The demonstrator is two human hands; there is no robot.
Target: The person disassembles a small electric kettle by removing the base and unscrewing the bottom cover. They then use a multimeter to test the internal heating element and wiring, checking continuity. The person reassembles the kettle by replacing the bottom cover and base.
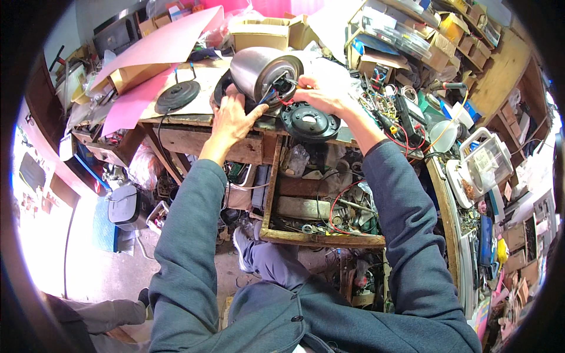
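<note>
A metal electric kettle (250,66) lies on its side on the bench, its opened bottom turned toward me. Red and blue wires (285,100) come out of that bottom. My left hand (235,119) grips the kettle low on its left side, the thumb by the wires. At the right edge of the opening, my right hand (322,96) has its fingers closed; what they pinch is too small to make out. Just below it, at the bench's front edge, rests a round black bottom cover (310,123). A black round kettle power base (178,96) with a cord lies to the left.
Below the bench edge, an open wooden drawer (322,239) is full of parts and wires. Tangled wires and tools (395,106) crowd the bench's right side. Pink sheets (156,50) and a cardboard box (259,34) stand behind. Another person's leg (109,315) shows lower left.
</note>
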